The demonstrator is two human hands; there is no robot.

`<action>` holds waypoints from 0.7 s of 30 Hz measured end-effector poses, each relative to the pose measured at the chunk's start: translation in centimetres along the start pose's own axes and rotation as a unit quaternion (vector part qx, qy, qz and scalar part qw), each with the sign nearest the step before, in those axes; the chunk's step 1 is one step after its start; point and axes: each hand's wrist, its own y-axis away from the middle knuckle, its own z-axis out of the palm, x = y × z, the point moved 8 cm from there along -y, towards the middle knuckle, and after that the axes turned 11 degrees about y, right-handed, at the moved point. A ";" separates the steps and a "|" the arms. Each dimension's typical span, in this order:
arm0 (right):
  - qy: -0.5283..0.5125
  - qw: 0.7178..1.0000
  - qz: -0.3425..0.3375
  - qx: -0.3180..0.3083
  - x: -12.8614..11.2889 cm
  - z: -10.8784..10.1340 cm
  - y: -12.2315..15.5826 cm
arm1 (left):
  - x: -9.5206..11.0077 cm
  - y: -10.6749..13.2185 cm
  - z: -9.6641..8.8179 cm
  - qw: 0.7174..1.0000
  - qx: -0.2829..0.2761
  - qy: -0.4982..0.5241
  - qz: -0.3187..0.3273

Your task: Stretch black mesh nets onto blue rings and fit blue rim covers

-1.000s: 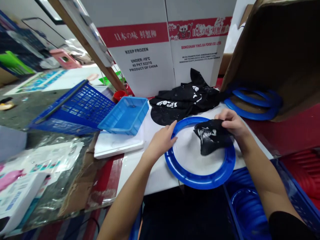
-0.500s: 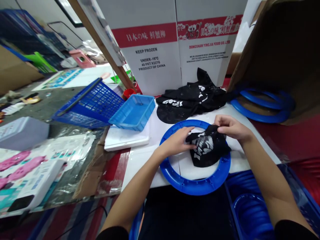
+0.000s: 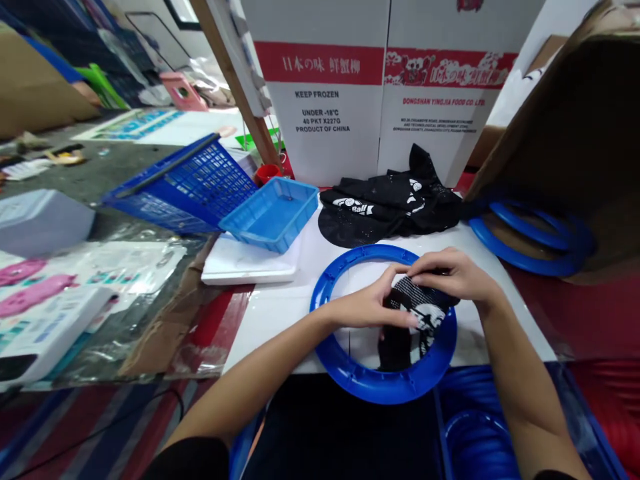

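Observation:
A blue plastic ring [image 3: 387, 390] lies at the table's front edge, its ribbed side up. Inside and across its right part is a black cloth piece with white print [image 3: 428, 316], partly covered by my hands. My left hand [image 3: 375, 303] curves over the cloth's left side, thumb on the print and fingers at the upper edge. At that same edge, the fingers of my right hand [image 3: 453, 275] are bent round the cloth, close to my left fingertips. A pile of similar black printed cloths [image 3: 385, 207] lies just beyond the ring.
Left of the pile, a light-blue tray [image 3: 270, 213] rests on a white foam slab [image 3: 245, 260], beside a tilted blue basket [image 3: 185, 187]. White printed cartons [image 3: 325, 153] stand behind. More blue rings [image 3: 525, 257] lie at right, and a crate of rings [image 3: 475, 440] stands below.
The cloth has turned and shifted within the ring. My right hand has moved left along its upper edge, and the left hand has come to meet it. The view has tilted a little.

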 end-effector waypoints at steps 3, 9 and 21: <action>0.163 0.981 0.019 0.102 1.1 0.1 0.5 | 1.2 0.5 -2.7 0.992 0.077 -0.099 0.015; 0.295 0.951 0.097 0.000 6.3 1.5 1.6 | 4.2 2.7 -6.9 0.790 0.245 -0.559 0.056; 0.341 0.855 0.378 -0.098 6.9 0.7 2.7 | -2.1 1.5 -0.8 0.705 -0.021 -0.709 0.013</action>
